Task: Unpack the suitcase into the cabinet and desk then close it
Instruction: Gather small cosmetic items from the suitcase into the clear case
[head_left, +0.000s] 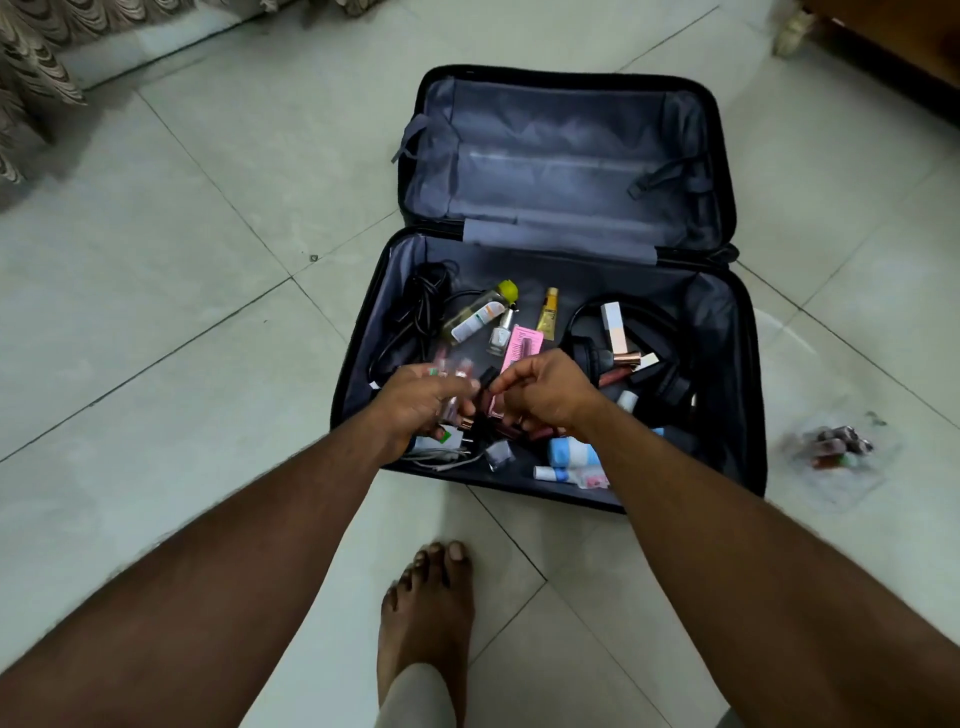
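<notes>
The suitcase (545, 291) is laid open on the tiled floor (182, 312), its lid half bare and its near half strewn with small cosmetics — a yellow-capped bottle (480, 312), a pink card (522, 347), black headphones (639, 353). A cluster of small tubes (91, 392) is gripped in the curled left hand (421, 402), blurred. One dark tube is pinched by the right hand (545, 392) just beside it. A clear packet (839, 449) is seen on the floor, apart.

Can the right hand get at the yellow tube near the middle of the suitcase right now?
Probably yes. The yellow tube lies uncovered on the suitcase lining, just beyond the right hand, with nothing over it. But that hand seems to pinch a small item already, so it may need freeing first.
</notes>
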